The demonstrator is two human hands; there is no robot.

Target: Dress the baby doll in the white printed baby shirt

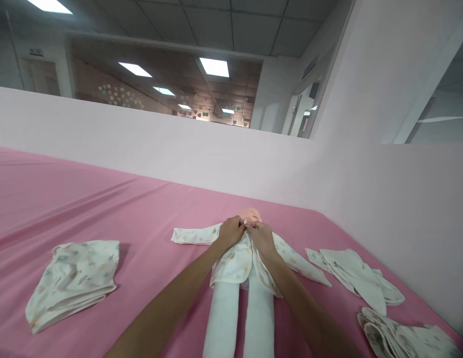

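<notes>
A baby doll lies on its back on the pink sheet, head pointing away from me. It wears a white printed top with sleeves spread out, and white leggings. My left hand and my right hand meet just below the doll's chin. Both pinch the front edges of the top at the neck, fingers closed on the cloth.
A folded printed garment lies to the left on the sheet. White clothes lie to the right, with another bundle at the lower right. A pale pink wall borders the far and right sides.
</notes>
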